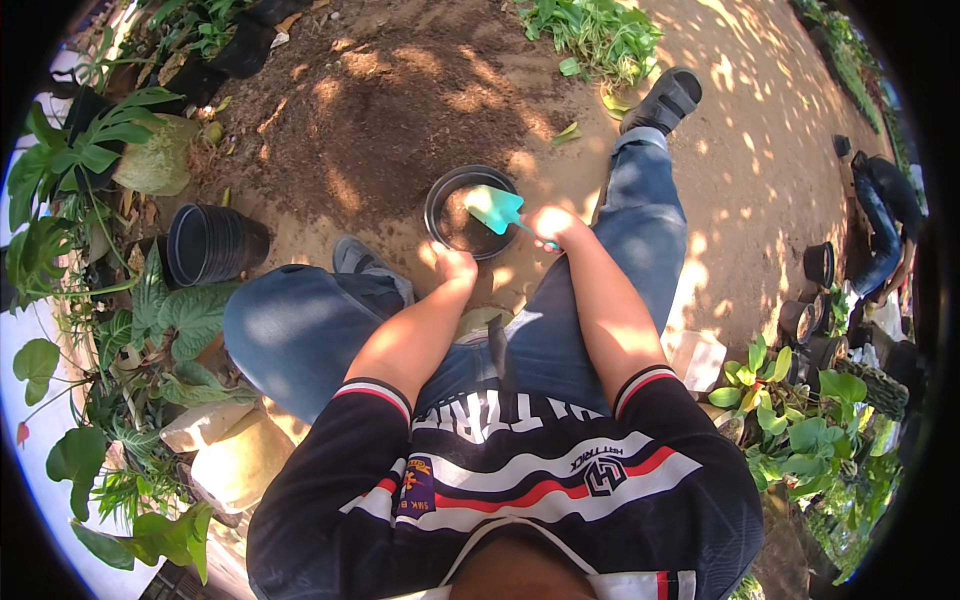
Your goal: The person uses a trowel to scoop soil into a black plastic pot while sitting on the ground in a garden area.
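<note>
A round black plastic plant pot (430, 217) stands on the ground between my legs, with brown soil inside. My right hand (553, 227) is closed around the handle of a turquoise hand trowel (496, 208), whose blade is over the pot's opening. At the pot's near rim is my left hand (452, 264), its fingers by the edge; whether they grip the rim is hard to see. Beyond the pot spreads a heap of dark loose soil (360, 127).
Nested black pots (217, 244) lie at the left beside leafy plants (199, 319). Pale stones (244, 457) sit lower left, and a white block (696, 360) is right of my leg. Cut greenery (592, 37) lies ahead. Another person (885, 217) bends near pots at far right.
</note>
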`<act>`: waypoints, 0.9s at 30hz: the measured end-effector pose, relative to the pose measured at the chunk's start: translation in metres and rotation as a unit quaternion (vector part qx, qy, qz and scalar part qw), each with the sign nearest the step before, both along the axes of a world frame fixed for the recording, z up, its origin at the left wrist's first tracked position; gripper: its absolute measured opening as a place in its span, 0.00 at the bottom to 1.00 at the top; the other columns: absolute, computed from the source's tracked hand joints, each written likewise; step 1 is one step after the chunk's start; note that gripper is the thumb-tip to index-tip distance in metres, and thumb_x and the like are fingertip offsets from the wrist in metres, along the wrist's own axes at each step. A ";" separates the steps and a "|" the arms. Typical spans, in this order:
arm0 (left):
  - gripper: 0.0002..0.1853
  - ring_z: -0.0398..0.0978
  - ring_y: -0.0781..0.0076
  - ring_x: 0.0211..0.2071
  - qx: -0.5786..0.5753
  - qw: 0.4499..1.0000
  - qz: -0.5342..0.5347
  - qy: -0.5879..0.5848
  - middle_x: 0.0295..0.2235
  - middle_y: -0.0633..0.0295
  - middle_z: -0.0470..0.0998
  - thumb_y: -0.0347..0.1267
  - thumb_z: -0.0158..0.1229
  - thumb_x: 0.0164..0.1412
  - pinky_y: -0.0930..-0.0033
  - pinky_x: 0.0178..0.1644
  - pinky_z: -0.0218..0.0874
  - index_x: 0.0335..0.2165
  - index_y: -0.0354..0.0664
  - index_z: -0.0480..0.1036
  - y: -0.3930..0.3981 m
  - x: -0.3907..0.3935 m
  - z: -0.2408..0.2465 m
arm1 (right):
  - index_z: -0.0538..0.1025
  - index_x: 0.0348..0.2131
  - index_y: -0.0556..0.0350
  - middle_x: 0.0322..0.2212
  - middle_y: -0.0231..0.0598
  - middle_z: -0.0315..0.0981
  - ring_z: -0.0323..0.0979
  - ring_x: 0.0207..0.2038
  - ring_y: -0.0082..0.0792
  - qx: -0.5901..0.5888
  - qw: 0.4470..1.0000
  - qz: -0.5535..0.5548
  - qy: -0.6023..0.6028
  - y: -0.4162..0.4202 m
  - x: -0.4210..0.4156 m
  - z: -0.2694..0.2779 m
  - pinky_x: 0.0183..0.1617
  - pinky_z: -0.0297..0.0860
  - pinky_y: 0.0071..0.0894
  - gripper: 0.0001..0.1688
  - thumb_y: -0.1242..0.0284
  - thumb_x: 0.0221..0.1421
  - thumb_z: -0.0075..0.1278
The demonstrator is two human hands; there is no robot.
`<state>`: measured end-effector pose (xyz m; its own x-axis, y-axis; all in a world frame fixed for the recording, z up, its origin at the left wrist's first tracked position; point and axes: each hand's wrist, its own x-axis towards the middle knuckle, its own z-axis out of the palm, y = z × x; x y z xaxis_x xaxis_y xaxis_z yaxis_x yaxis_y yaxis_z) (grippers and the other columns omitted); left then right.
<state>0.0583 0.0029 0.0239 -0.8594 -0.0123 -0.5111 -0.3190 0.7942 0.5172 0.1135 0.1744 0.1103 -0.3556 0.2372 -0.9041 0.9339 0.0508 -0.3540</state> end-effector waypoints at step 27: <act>0.18 0.67 0.64 0.35 0.026 0.999 0.041 0.004 0.33 0.54 0.70 0.32 0.41 0.55 0.64 0.42 0.56 0.44 0.37 0.59 0.004 0.006 -0.004 | 0.70 0.23 0.62 0.13 0.36 0.64 0.62 0.13 0.28 0.007 0.999 -0.017 0.032 -0.034 -0.012 0.004 0.15 0.61 0.31 0.21 0.60 0.53 0.38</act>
